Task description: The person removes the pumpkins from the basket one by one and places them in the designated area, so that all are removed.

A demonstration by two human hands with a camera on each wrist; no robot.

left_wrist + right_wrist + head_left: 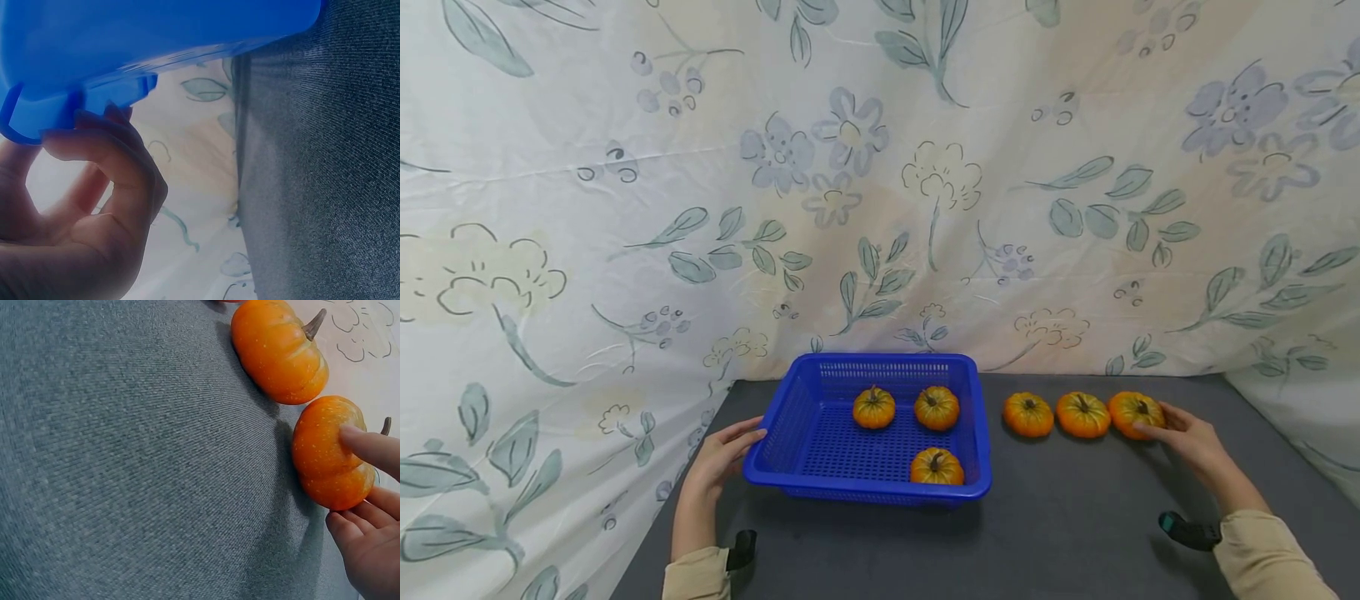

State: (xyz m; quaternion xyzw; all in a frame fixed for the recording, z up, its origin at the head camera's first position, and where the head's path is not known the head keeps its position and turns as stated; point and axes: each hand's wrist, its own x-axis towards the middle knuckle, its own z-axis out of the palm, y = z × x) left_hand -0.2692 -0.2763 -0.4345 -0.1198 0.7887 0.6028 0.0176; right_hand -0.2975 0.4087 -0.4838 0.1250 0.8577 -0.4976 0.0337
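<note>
Holding: right hand (1187, 437) on the right-end mini pumpkin (1129, 410); left hand (718, 458) on the left rim of the blue plastic basket (865, 485).
Right fingers: pinching the pumpkin, thumb across its front, the others tucked against its right side.
Left fingers: bent, pinching the basket rim; thumb contact partly hidden.
Pumpkin row: on the bench (1060, 542), right of the basket; left-end mini pumpkin (1027, 415), middle mini pumpkin (1082, 415), then the gripped one, all close together. Gripped one raised or resting: cannot tell.
Basket contents: back-left mini pumpkin (874, 408), back-right mini pumpkin (937, 408), front-right mini pumpkin (937, 467); bare floor mostly left and front.
Step in hand: looks like taking hold of the right-end pumpkin while steadying the basket.
Next move calls for: probably a firm pinch below the widest part and a straight lift, clear of the middle pumpkin.
Pumpkin look: squat, ribbed, orange with yellow streaks and pale specks; smooth, slightly glossy skin, short brown stem.
Basket look: rectangular, perforated walls, gridded floor, rolled lip.
Bench look: dark grey, fine ribbed weave.
Backdrop: pale creased cloth (850, 283), leaf and flower print.
</note>
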